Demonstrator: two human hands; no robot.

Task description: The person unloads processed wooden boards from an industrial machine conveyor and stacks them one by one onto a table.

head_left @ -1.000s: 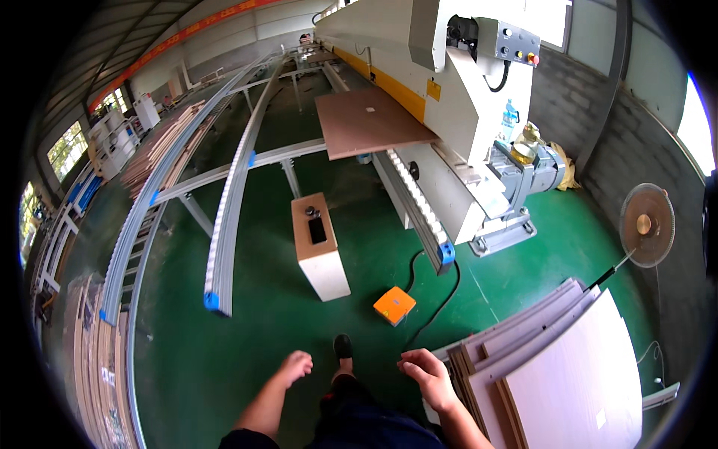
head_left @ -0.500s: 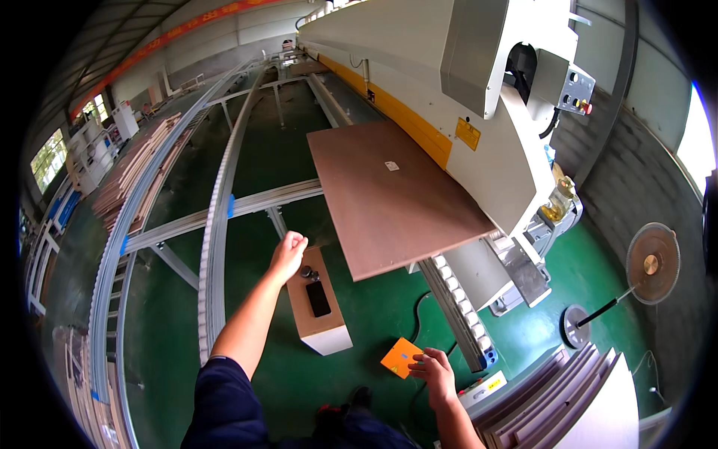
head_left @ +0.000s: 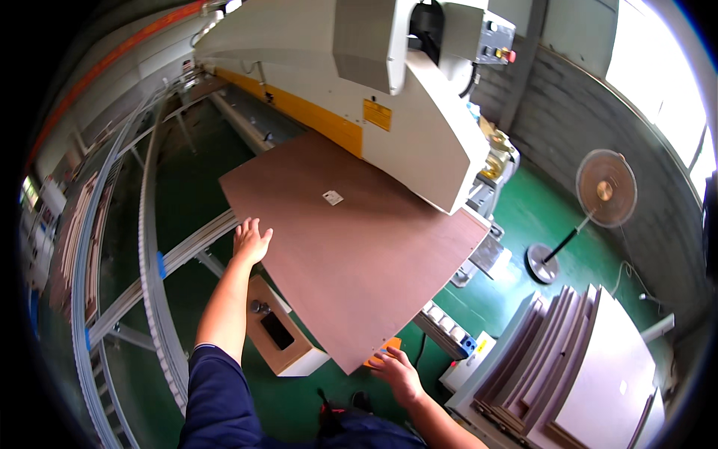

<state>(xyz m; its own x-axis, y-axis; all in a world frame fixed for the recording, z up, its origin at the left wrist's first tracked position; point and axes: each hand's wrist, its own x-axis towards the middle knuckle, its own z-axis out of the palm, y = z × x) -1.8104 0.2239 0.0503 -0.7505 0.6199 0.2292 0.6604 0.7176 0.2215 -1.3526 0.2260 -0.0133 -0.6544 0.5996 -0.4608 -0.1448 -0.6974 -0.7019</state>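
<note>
A large brown flat panel [head_left: 340,258] with a small white label [head_left: 333,197] lies askew in front of the big machine, one corner pointing toward me. By its left edge is my left hand [head_left: 252,241], open, fingers apart; whether it touches the edge I cannot tell. My right hand [head_left: 398,376] is at the panel's near corner, fingers spread, with no grip on it. Behind those fingers an orange box [head_left: 389,347] shows only in part. Under the left edge stands a wooden box [head_left: 278,318] with a black phone-like slab [head_left: 277,330] on top.
The white machine [head_left: 419,131] with a yellow strip fills the back. Metal roller rails [head_left: 153,299] run along the left, and a short roller rail [head_left: 446,329] juts out under the panel. Several stacked panels [head_left: 591,367] lean at right, near a standing fan [head_left: 604,191].
The view has swung right. The panel has turned, its near corner now closer to my right hand. My left hand has gone from closed fingers to spread ones beside the panel's left edge.
</note>
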